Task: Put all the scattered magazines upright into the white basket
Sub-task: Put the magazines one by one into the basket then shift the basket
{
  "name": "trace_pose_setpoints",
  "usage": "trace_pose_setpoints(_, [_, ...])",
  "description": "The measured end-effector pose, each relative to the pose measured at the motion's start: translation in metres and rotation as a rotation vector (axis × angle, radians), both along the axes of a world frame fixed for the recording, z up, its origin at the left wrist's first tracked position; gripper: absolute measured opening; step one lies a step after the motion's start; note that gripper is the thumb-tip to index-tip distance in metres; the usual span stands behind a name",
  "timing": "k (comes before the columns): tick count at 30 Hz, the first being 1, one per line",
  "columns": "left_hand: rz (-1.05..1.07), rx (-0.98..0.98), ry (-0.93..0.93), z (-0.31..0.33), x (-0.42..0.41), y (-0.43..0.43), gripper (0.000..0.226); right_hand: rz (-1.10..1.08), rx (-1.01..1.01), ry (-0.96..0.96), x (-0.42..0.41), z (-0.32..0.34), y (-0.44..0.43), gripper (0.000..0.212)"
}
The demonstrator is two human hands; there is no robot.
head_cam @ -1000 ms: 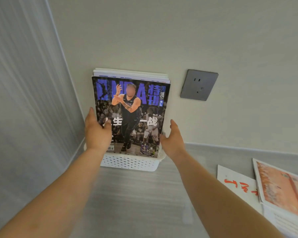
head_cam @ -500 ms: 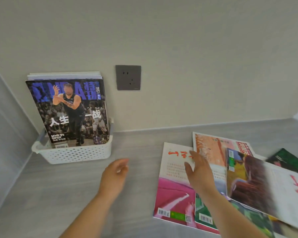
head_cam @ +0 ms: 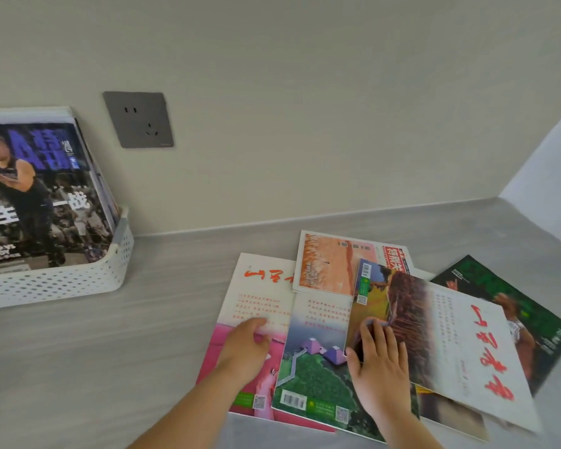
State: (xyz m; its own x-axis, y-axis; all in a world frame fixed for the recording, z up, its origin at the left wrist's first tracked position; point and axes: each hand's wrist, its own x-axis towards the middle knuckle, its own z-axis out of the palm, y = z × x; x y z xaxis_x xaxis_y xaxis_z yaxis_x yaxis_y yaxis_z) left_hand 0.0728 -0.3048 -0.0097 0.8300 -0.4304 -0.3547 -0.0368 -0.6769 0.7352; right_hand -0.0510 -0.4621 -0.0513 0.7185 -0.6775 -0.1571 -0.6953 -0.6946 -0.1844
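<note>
Left hand: my left hand lay fingers-down on the pink magazine, at the left side of the pile, gripping nothing.
Right hand: my right hand rested flat, fingers straight, on the near-left corner of the red-lettered magazine, the topmost one. It was not closed round it.
Pile: magazines overlapped on the table at near right. A green-and-purple magazine lay over the pink one, an orange magazine farther back, and a dark green magazine at far right under the top one.
Basket: the white basket stood at far left by the wall, well apart from the pile. A basketball magazine stood upright at its front, with others behind.
Step, as I judged it: picking the next magazine off the pile.
Doing it well: I reckoned the topmost should go first, so nothing beneath got dragged. A thumb slid under its near-left corner while the left hand pinned the lower covers, then a grip along the spine edge, would stop the pages fanning.
Risk: glossy covers looked likely to slip and shift their neighbours.
</note>
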Motion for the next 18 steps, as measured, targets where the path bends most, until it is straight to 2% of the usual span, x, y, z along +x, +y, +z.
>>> trace_pose_setpoints(7, [-0.149,0.054,-0.087,-0.005,-0.004,-0.066,0.040,0.058,-0.055,0.021,-0.003,-0.008,-0.010,0.077])
trace_pose_setpoints(10, [-0.230,0.049,-0.047,-0.005,-0.012,-0.095,0.039,0.066,-0.060,-0.046,-0.018,-0.010,-0.025,0.064])
trace_pose_setpoints(14, [-0.233,0.034,0.064,0.001,-0.018,-0.135,0.045,-0.077,-0.068,-0.018,-0.043,-0.009,-0.046,0.052])
trace_pose_setpoints(18, [-0.074,-0.023,0.182,0.009,-0.023,-0.159,0.041,-0.084,-0.046,-0.008,-0.048,-0.010,-0.049,0.074])
